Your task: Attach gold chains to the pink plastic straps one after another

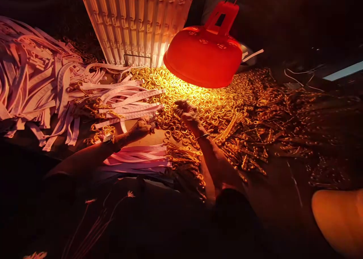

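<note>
My left hand [141, 128] lies at the end of a long perforated white strip [127, 117], its fingers closed around the strip. More strips fan out from a large pile of white strips [31, 77] at the left. My right hand [188, 113] reaches over a heap of small gold rings [181, 96], its fingertips pinched together among them. Whether those fingers hold a ring is hidden. Gold ring chains [241, 138] spread to the right of that hand, and a bundle of white strips [136, 158] lies beneath my left forearm.
A red lamp shade [203, 53] hangs low above the rings and lights them. Behind it stands a ribbed white stack [133, 20]. Thin wires [300, 77] run across the dark upper right. A rounded orange object [337, 221] sits at the lower right, and flower-patterned dark cloth [107, 217] fills the bottom.
</note>
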Demonstrator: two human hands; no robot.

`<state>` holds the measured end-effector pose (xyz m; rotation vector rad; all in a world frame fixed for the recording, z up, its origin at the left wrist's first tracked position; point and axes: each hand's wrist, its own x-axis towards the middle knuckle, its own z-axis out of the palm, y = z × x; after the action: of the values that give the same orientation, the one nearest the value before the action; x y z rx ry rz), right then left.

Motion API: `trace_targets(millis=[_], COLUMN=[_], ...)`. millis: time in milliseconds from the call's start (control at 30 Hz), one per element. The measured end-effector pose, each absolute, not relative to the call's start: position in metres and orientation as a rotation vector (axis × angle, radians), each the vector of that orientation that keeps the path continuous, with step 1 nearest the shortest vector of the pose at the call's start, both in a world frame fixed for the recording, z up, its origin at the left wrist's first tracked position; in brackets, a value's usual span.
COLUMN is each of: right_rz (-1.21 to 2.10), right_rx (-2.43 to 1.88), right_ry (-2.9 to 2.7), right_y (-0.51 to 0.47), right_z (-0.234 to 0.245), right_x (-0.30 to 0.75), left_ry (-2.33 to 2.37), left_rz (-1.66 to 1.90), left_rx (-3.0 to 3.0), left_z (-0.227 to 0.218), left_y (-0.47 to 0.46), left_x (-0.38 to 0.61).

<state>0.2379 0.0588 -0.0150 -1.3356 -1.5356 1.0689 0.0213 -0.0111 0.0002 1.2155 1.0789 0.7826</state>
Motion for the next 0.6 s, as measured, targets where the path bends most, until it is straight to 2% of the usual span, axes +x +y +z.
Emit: trace_targets(millis=[200,433,600], right_rz=[1.318,1.44,1.396], right_rx=[-1.192,-1.14,-1.115], right_ry=[-1.347,-1.335,-1.402], right_y=[-0.001,-0.016,-0.014], right_z=[-0.017,-0.016,-0.018], right_x=[0.213,0.199,0.201], left_ry=[1.205,1.183,1.148], left_rz=[0.815,0.814,0.785], left_rx=[1.308,1.278,1.182], left_z=[0.015,-0.006,-0.016], left_y=[-0.024,-0.023,-0.019], left_x=[0.033,0.033,0.032])
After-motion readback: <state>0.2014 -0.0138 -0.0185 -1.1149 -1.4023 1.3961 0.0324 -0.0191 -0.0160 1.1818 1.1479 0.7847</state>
